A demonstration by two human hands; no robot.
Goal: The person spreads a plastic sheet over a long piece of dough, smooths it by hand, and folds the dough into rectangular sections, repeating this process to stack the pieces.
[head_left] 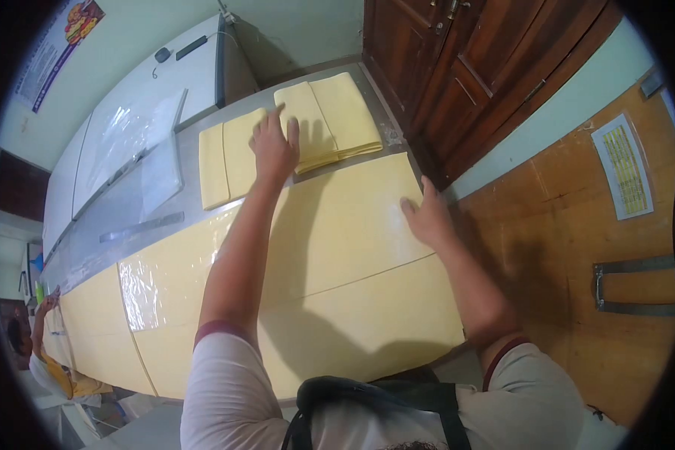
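Note:
My left hand (276,146) has its fingers spread over the inner edges of two folded yellow stacks, a left one (236,161) and a thicker right one (337,116). It appears to hold nothing. At the right edge of a wide yellow sheet (345,232), my right hand (431,217) is open, thumb and forefinger apart. The sheet lies flat in front of me, with a seam running across it. Shiny clear plastic (146,289) covers part of the yellow material further left.
A metal ruler-like strip (142,226) and clear plastic sheets (161,172) lie toward the back left. A white cabinet (142,105) stands behind. Wooden doors (465,67) and a wooden panel (547,225) bound the right. Another person (49,360) works at the far left end.

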